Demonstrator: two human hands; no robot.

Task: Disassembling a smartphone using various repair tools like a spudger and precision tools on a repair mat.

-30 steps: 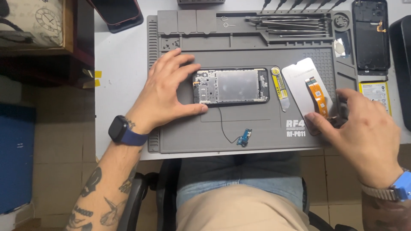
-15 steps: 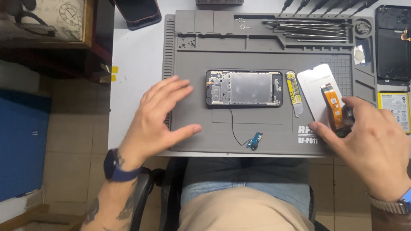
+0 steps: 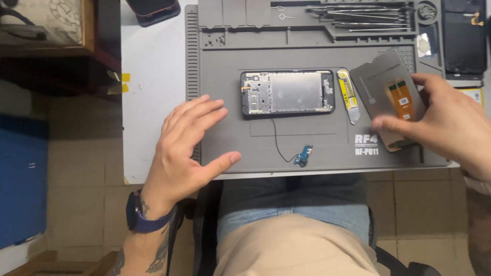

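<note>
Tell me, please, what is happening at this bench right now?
A person is working on a disassembled phone that lies open on a grey repair mat. The right hand grips a detached screen panel with an orange flex cable, tilted up off the mat. The left hand hovers open beside the phone, holding nothing. A small blue connector board lies near the mat's front edge.

Tweezers (image 3: pixel 358 18) in grey mat's (image 3: pixel 225 82) tray.

Grey mat (image 3: pixel 225 82); black-framed silver phone (image 3: pixel 287 92) beyond left hand (image 3: pixel 186 148); grey panel (image 3: pixel 391 97) with orange flex under right hand (image 3: pixel 450 128); blue board (image 3: pixel 304 154).
</note>
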